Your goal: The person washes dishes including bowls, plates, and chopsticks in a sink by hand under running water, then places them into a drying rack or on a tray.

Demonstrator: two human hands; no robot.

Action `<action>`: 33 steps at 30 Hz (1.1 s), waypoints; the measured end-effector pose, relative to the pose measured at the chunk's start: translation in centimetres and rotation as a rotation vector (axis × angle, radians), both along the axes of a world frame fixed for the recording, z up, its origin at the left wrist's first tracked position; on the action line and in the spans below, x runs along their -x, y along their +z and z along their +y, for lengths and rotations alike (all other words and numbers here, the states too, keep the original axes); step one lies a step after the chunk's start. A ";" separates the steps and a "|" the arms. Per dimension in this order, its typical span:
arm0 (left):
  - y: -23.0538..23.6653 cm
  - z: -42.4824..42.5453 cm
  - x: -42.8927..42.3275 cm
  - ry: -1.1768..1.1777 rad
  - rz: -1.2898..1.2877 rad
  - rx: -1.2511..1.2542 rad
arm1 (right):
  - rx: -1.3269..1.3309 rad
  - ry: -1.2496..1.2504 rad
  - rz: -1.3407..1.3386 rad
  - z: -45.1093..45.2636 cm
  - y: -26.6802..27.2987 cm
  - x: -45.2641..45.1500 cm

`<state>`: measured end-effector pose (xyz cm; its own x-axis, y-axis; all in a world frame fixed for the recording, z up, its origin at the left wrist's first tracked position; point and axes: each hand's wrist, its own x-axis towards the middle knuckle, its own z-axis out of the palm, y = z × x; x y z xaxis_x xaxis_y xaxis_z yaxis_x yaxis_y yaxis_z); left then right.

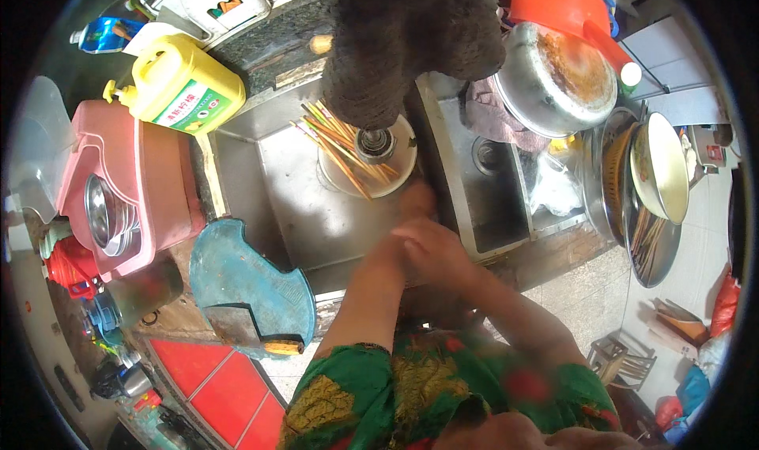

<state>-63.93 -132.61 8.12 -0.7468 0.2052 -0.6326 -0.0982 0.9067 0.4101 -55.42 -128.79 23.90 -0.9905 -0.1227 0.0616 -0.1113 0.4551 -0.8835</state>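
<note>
My left hand (418,199), blurred, reaches over the front right of a stainless steel sink basin (308,224). My right hand (436,249) lies across my left wrist, its fingers appearing to close around it. Whether my left fingers are bent or hold anything cannot be made out. Just beyond the hands, a pale round bowl (409,153) stands in the basin with a bundle of chopsticks (335,153) leaning over its rim. Above it hangs a metal tap spout (375,144) under a thick dark fuzzy covering (379,52) that hides part of the bowl.
Left of the basin are a yellow pump jug (184,88), a pink dish box (166,177) and a blue cutting board (249,284) with a cleaver (234,324). To the right, a narrow second basin (495,195), an upturned metal pot (545,88), a red dipper (557,5) and stacked bowls (661,165) crowd the counter.
</note>
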 end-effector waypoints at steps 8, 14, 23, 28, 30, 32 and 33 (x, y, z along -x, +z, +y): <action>-1.0 -3.6 -1.3 -0.144 -0.345 -0.875 | 0.045 -0.140 -0.073 1.8 0.1 -0.1; 10.1 -7.5 -1.8 -0.380 -0.301 -0.404 | 0.095 -0.260 -0.159 1.3 -1.4 1.3; 11.2 -14.4 1.9 0.228 -0.192 -0.329 | -0.351 -0.112 0.195 -2.1 -7.5 8.9; 3.5 -14.8 4.9 0.351 0.493 -0.069 | -0.047 -0.256 0.049 -4.6 -11.3 17.5; 2.6 -14.9 6.5 0.829 0.344 -0.559 | 0.068 -0.363 -0.055 -6.0 -10.2 19.1; 5.1 -13.2 8.4 1.242 -0.016 -1.055 | 0.301 -0.514 -0.044 -3.5 -19.9 23.6; 6.8 -13.3 8.6 1.373 -0.029 -1.110 | 0.428 -0.483 -0.236 -4.5 -19.9 23.5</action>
